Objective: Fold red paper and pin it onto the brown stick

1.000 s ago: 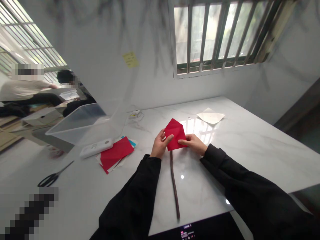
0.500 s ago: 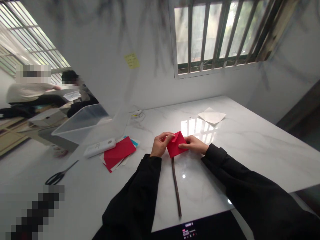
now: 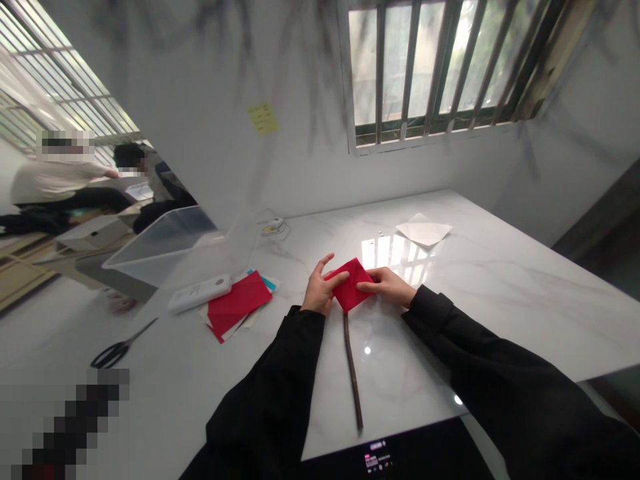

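A folded red paper lies on the white marble table between my hands. My left hand presses its left edge with the thumb, the other fingers spread and lifted. My right hand holds the paper's right edge down with fingers together. A thin dark stick lies on the table just below the paper, running toward me.
To the left lie a stack of red and coloured paper sheets, a white remote-like device, a clear plastic bin and black scissors. A white folded paper rests at the far right. Two people sit beyond the table at left.
The upright pointed top of the red paper has been folded down flat. My left fingers have lifted and spread while the thumb stays on the paper.
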Demonstrator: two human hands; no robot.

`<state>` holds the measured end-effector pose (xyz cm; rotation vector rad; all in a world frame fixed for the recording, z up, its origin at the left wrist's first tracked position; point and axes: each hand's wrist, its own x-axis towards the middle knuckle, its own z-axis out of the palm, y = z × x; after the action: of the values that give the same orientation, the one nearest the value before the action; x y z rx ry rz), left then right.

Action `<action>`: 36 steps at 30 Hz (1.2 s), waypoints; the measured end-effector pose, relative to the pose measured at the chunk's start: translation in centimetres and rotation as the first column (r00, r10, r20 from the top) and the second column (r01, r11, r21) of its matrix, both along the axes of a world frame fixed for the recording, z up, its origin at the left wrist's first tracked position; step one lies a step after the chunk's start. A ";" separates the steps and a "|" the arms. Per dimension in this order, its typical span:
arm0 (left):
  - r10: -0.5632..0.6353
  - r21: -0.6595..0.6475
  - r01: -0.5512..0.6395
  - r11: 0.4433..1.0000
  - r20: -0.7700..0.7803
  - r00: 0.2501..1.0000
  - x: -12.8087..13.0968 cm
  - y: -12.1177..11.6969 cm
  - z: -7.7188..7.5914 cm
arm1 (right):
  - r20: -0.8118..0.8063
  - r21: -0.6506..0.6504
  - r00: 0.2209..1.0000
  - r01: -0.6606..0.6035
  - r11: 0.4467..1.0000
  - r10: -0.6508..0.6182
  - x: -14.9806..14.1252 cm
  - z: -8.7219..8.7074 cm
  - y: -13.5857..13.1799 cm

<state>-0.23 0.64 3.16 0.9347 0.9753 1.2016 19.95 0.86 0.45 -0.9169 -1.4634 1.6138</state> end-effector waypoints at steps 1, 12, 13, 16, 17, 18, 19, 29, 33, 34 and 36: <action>-0.012 -0.012 0.012 1.000 0.003 1.000 0.0 0.0 0.1 | -0.005 -0.001 1.000 0.009 1.000 -0.009 0.0 0.0 0.0; -0.111 0.094 0.132 0.987 -0.198 0.974 -0.6 0.6 -1.2 | -0.048 -0.005 0.964 0.260 0.965 -0.260 0.0 -0.2 0.0; -0.141 0.098 0.164 0.982 -0.206 0.968 -0.5 0.5 -1.2 | -0.083 -0.030 0.959 0.271 0.962 -0.273 0.0 -0.3 0.0; -0.174 0.129 0.206 0.970 -0.226 0.959 -0.3 0.3 -1.1 | -0.159 -0.082 0.945 0.275 0.958 -0.285 0.2 -0.2 0.1; -0.155 0.144 0.191 0.971 -0.228 0.961 -0.3 0.3 -1.1 | -0.168 -0.090 0.944 0.272 0.958 -0.284 0.2 -0.1 0.0; -0.126 0.158 0.164 0.974 -0.226 0.966 -0.3 0.3 -1.2 | -0.172 -0.099 0.945 0.266 0.959 -0.280 0.2 0.0 0.0; -0.096 0.170 0.136 0.976 -0.224 0.970 -0.3 0.4 -1.3 | -0.172 -0.110 0.948 0.252 0.961 -0.268 0.2 0.1 0.0; 0.014 0.101 -0.003 0.995 -0.112 0.994 -0.1 0.8 -1.1 | -0.113 -0.061 0.975 0.187 0.980 -0.193 0.0 -0.4 0.2; 0.053 0.104 -0.040 0.994 -0.124 0.991 -0.2 0.7 -0.8 | -0.078 -0.045 0.979 0.184 0.982 -0.187 0.1 -0.5 0.2; 0.058 0.112 -0.044 0.993 -0.127 0.990 -0.3 0.7 -0.8 | -0.069 -0.034 0.980 0.182 0.983 -0.184 0.1 -0.5 0.2; 0.067 0.118 -0.051 0.992 -0.131 0.989 -0.3 0.7 -0.9 | -0.054 -0.012 0.982 0.180 0.984 -0.181 0.0 -0.4 0.1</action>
<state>-0.58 1.30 2.28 1.0961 1.0564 1.2678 19.99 0.97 0.02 -0.9724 -1.2987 1.4998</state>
